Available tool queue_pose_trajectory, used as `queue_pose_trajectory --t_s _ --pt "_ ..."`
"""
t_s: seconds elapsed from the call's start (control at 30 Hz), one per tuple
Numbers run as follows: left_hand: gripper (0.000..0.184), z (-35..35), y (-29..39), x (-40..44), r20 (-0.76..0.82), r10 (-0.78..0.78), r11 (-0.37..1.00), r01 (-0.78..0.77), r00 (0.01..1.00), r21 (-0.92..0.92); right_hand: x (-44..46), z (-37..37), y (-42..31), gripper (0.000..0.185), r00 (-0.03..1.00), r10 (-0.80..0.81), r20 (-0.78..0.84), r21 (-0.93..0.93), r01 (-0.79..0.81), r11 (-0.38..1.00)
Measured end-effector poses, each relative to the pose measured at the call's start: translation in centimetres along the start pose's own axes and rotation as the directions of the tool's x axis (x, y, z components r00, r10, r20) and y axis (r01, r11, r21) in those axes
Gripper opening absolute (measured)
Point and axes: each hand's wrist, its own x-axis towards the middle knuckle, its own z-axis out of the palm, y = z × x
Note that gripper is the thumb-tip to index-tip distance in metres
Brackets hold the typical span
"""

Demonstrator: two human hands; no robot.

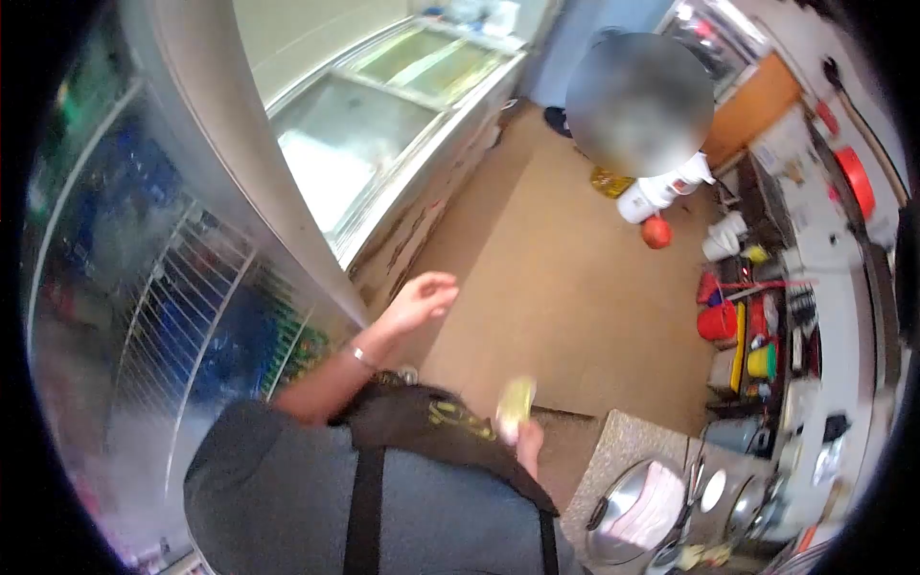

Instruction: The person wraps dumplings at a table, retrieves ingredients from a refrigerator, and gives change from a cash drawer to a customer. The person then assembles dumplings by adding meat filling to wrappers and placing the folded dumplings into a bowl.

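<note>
My left hand point(422, 302) is held out in front of the glass-door fridge point(326, 230), its fingers loosely bent and apart with nothing in them. A bracelet circles that wrist. My right hand point(529, 445), low in front of my dark apron point(412, 412), grips a small pale yellow item point(517, 401). Motion blur smears this item, so I cannot tell its kind. Right of that hand is a speckled counter point(613, 446). A round metal pan or tray point(625, 496) lies on it, with a folded pink-and-white cloth point(654, 503) on top.
A chest freezer point(446, 120) with glass lids runs along the back left wall. White buckets point(637, 203) and a red round object point(656, 232) stand on the brown floor point(556, 307). Shelves with coloured tubs point(762, 361) line the right. A round blur hides part of the back.
</note>
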Motion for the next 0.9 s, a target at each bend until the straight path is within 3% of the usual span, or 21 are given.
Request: queue_pose_trajectory --t_s 0.03,0.07,0.13,0.17,0.2,0.27,0.3,0.37,0.43,0.5,0.53,0.6,0.63,0.77,0.83,0.9 --pt "0.039 -0.1 1.2 1.7 -0.037 0.0 1.0 0.001 0.999 0.014 3.4 -1.2 -11.1 0.022 0.995 0.103 0.001 0.282 -0.099 0.954" --pt "0.039 0.0 2.3 2.8 -0.078 -0.026 1.0 0.026 0.997 -0.006 8.2 -0.7 -14.3 0.017 0.997 0.06 0.054 0.186 -0.069 0.98" --pt "0.057 -0.7 4.5 5.9 -0.015 -0.005 1.0 0.005 1.0 0.023 13.8 -0.1 -27.7 0.01 0.996 -0.052 0.079 0.433 0.013 0.901" --pt "0.057 -1.5 4.7 7.3 -0.051 -0.009 1.0 0.01 0.999 0.01 16.5 0.8 -32.6 0.004 0.987 -0.115 0.113 0.516 0.04 0.855" --pt "0.065 -2.3 4.8 8.7 -0.114 0.003 1.0 -0.002 0.993 0.005 19.6 2.7 -35.3 0.006 0.952 -0.273 0.136 0.508 0.17 0.844" --pt "0.081 -4.4 4.6 11.4 -0.218 0.0 0.995 -0.023 0.976 -0.102 24.4 5.6 -41.7 0.01 0.781 -0.572 0.252 0.421 0.443 0.791" --pt "0.076 -5.4 4.6 12.4 -0.329 -0.007 0.98 -0.059 0.944 -0.189 25.5 6.6 -45.9 0.012 0.637 -0.686 0.353 0.355 0.587 0.727" --pt "0.077 -7.1 4.2 14.3 -0.464 0.109 0.863 -0.315 0.879 -0.394 27.7 9.3 -51.4 0.017 0.401 -0.745 0.533 0.395 0.661 0.638" --pt "0.071 -8.8 4.7 14.8 -0.645 -0.012 0.78 -0.396 0.764 -0.485 30.1 12.7 -54.7 0.016 0.169 -0.748 0.642 0.475 0.677 0.561" --pt "0.069 -9.4 4.5 14.5 -0.781 -0.022 0.726 -0.527 0.624 -0.442 31.9 15.6 -57.4 0.021 0.018 -0.692 0.721 0.527 0.634 0.566" --pt "0.069 -9.3 4.1 13.8 -0.813 -0.046 0.711 -0.553 0.58 -0.435 32.2 17.0 -59.2 0.025 -0.105 -0.686 0.72 0.579 0.637 0.509" --pt "0.069 -8.9 3.8 12.5 -0.924 0.029 0.656 -0.705 0.381 -0.27 32.8 20.2 -62.3 0.04 -0.355 -0.637 0.684 0.688 0.606 0.4" --pt "0.069 -8.4 4.1 11.8 -0.954 -0.006 0.646 -0.727 0.3 -0.233 32.7 21.8 -63.6 0.044 -0.397 -0.626 0.671 0.699 0.618 0.358" --pt "0.069 -7.4 2.4 11.2 -0.99 -0.113 0.575 -0.807 0.081 -0.132 32.3 34.5 -66.7 0.039 -0.388 -0.614 0.688 0.726 0.35 0.592" --pt "0.068 -8.6 2.2 10.4 -0.983 -0.183 0.55 -0.826 0.021 -0.12 29.1 39.3 -69.9 0.032 -0.411 -0.645 0.644 0.764 0.367 0.53" --pt "0.068 -8.7 1.3 10.4 -0.986 -0.166 0.536 -0.838 0.018 -0.105 25.8 43.1 -71.4 0.028 -0.607 -0.563 0.56 0.827 0.451 0.336"
